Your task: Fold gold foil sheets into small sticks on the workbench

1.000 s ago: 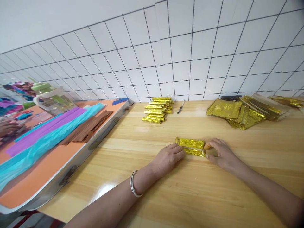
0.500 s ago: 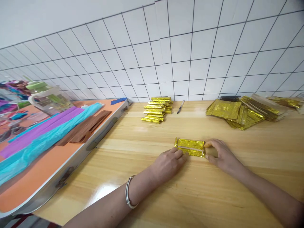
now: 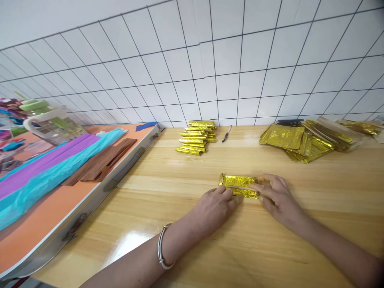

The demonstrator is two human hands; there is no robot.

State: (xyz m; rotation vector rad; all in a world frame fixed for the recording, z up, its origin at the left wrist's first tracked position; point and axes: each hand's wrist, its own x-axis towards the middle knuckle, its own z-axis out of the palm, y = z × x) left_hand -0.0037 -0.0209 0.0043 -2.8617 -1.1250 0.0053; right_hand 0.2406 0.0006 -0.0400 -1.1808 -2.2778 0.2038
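Note:
A small gold foil paper (image 3: pixel 240 181) with folded ends and a pale strip along its middle lies flat on the wooden table. Curled over its near left edge are the fingers of my left hand (image 3: pixel 214 206), closed on the paper and hiding part of that edge. My right hand (image 3: pixel 279 198) is at the right end, the index finger stretched over the strip and the thumb by the near corner. Those fingers pinch the paper's right end. A silver bangle (image 3: pixel 161 246) circles my left wrist.
Folded gold foil strips (image 3: pixel 196 138) are piled near the tiled wall, beside a pen (image 3: pixel 227 134). Flat gold sheets (image 3: pixel 282 137) lie stacked at the back right. On the left, an orange-topped tray (image 3: pixel 39 224) holds purple, blue and brown crepe paper (image 3: pixel 99 164) and a green-lidded bottle (image 3: pixel 37 105).
My right index finger has moved left from the paper's right edge onto its top. My left hand's fingers have shifted slightly right along the near edge. The camera view has turned slightly.

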